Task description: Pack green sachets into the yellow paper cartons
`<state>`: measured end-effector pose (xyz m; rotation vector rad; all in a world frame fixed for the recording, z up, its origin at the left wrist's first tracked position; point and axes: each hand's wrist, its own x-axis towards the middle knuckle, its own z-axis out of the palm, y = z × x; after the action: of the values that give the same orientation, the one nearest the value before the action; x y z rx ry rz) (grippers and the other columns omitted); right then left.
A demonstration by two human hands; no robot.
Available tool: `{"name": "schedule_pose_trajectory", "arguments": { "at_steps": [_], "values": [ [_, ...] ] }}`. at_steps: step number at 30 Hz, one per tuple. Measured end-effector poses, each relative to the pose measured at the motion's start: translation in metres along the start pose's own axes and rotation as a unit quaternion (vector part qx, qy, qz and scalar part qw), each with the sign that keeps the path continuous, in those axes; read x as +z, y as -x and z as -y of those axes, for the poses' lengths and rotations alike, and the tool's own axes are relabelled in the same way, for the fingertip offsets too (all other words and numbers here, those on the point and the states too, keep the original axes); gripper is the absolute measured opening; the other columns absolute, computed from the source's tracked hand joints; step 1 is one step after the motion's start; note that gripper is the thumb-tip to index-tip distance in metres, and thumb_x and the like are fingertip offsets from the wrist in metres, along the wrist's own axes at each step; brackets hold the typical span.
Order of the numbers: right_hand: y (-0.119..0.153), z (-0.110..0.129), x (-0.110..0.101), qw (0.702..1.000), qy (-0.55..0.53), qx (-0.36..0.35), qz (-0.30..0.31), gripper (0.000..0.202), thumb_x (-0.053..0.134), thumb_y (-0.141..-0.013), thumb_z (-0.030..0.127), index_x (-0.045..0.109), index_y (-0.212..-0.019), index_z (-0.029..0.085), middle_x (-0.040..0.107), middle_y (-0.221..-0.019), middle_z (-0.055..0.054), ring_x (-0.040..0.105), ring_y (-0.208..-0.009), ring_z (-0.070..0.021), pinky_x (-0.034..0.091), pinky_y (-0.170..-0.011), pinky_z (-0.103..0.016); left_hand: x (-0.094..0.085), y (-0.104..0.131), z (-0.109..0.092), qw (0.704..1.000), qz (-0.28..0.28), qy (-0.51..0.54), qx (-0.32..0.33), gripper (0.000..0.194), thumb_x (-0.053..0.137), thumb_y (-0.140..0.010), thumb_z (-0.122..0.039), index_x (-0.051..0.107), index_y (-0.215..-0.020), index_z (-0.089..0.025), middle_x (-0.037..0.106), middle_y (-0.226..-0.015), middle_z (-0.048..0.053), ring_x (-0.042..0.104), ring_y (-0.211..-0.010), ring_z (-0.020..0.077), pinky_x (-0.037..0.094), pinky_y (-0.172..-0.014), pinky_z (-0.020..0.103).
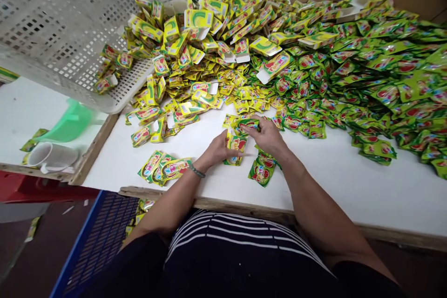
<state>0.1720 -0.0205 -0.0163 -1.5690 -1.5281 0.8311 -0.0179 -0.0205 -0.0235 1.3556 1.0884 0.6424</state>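
My left hand (220, 149) is closed around a small yellow-green carton (236, 148) held upright over the white tabletop. At the carton's upper end, my right hand (267, 135) pinches a green sachet (248, 125) with a red fruit print. Whether the sachet is partly inside the carton cannot be made out. Just below my right hand lie a few more green sachets (261, 170). Left of my left wrist, several flat-lying cartons (162, 167) overlap near the table's front edge.
A heap of yellow cartons (199, 18) and a wide pile of green sachets (401, 60) cover the back and right. A white perforated crate (70, 51) tilts at the left, near a green scoop (70, 121) and a white mug (52, 154). Below stands a blue crate (101, 228).
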Motion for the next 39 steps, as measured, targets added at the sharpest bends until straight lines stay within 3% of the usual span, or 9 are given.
{"name": "schedule_pose_trajectory", "arguments": {
  "at_steps": [3,5,12,17,21,27,31,36,39],
  "values": [
    [0.002,0.002,-0.01,0.995,0.068,-0.004,0.07,0.037,0.064,-0.078,0.042,0.07,-0.106,0.019,0.074,-0.089,-0.006,0.067,-0.086,-0.0259,0.051,-0.076,-0.037,-0.001,0.0,0.001,1.0,-0.004,-0.002,0.008,0.06,0.089,-0.048,-0.032,0.059,-0.096,-0.014,0.068,-0.09,0.003,0.061,-0.082,0.017,0.048,-0.074,0.027],
    [0.002,0.002,-0.015,0.993,0.088,0.001,0.078,0.037,0.066,-0.076,0.038,0.071,-0.107,0.019,0.074,-0.097,-0.008,0.066,-0.094,-0.0283,0.05,-0.081,-0.038,-0.001,0.0,0.001,1.0,-0.014,0.025,0.011,0.059,0.089,-0.049,-0.033,0.059,-0.096,-0.013,0.069,-0.09,0.003,0.062,-0.08,0.0164,0.048,-0.073,0.027],
    [0.001,-0.001,-0.023,0.99,0.038,-0.003,0.138,0.03,0.066,-0.077,0.039,0.074,-0.099,0.021,0.074,-0.103,-0.006,0.067,-0.092,-0.0261,0.05,-0.08,-0.036,0.004,0.0,-0.003,0.991,-0.019,0.13,-0.004,0.051,0.086,-0.056,-0.037,0.063,-0.094,-0.014,0.071,-0.087,0.003,0.065,-0.075,0.0148,0.05,-0.073,0.028],
    [0.002,0.003,-0.023,0.994,0.063,-0.004,0.094,0.033,0.067,-0.075,0.045,0.075,-0.097,0.021,0.072,-0.103,-0.009,0.066,-0.091,-0.0267,0.049,-0.082,-0.039,0.005,0.003,-0.004,0.993,-0.028,0.11,0.024,0.049,0.082,-0.062,-0.043,0.066,-0.098,-0.012,0.07,-0.087,0.003,0.063,-0.075,0.0136,0.049,-0.072,0.026],
    [0.003,0.001,-0.018,0.995,0.054,0.0,0.085,0.026,0.07,-0.072,0.04,0.074,-0.09,0.022,0.073,-0.086,-0.005,0.065,-0.082,-0.0247,0.049,-0.076,-0.037,0.005,0.004,-0.004,0.994,-0.007,0.112,0.017,0.048,0.079,-0.065,-0.047,0.068,-0.096,-0.013,0.07,-0.085,0.003,0.061,-0.071,0.0113,0.047,-0.065,0.023],
    [0.004,-0.008,-0.013,0.994,-0.064,-0.025,0.082,0.029,0.068,-0.073,0.042,0.069,-0.095,0.022,0.067,-0.075,-0.001,0.06,-0.07,-0.0179,0.047,-0.065,-0.03,0.003,0.002,-0.005,0.99,-0.018,0.141,-0.018,0.049,0.082,-0.063,-0.045,0.067,-0.095,-0.012,0.07,-0.078,0.003,0.06,-0.062,0.0098,0.044,-0.056,0.02],
    [0.005,-0.007,-0.007,0.998,-0.041,-0.032,0.036,0.02,0.065,-0.074,0.041,0.066,-0.078,0.021,0.062,-0.066,0.0,0.056,-0.063,-0.0162,0.046,-0.063,-0.031,0.002,0.002,-0.007,0.982,-0.024,0.185,-0.032,0.05,0.085,-0.058,-0.044,0.068,-0.094,-0.012,0.069,-0.073,0.001,0.059,-0.058,0.0085,0.044,-0.055,0.02],
    [0.013,0.005,0.004,0.998,-0.065,-0.018,0.009,0.022,0.062,-0.077,0.039,0.065,-0.091,0.022,0.069,-0.072,-0.001,0.062,-0.066,-0.0186,0.049,-0.067,-0.033,0.005,0.0,-0.004,0.975,-0.036,0.215,-0.037,0.051,0.088,-0.053,-0.039,0.067,-0.092,-0.012,0.069,-0.073,0.001,0.06,-0.059,0.0095,0.046,-0.058,0.022],
    [0.018,0.014,0.01,0.999,-0.001,-0.054,0.006,0.017,0.054,-0.083,0.034,0.065,-0.09,0.023,0.071,-0.078,-0.003,0.065,-0.072,-0.0202,0.048,-0.07,-0.033,0.005,-0.001,0.002,0.975,-0.05,0.215,-0.025,0.054,0.089,-0.052,-0.034,0.066,-0.095,-0.012,0.067,-0.071,0.0,0.06,-0.059,0.0096,0.045,-0.058,0.022]
  ]
}}
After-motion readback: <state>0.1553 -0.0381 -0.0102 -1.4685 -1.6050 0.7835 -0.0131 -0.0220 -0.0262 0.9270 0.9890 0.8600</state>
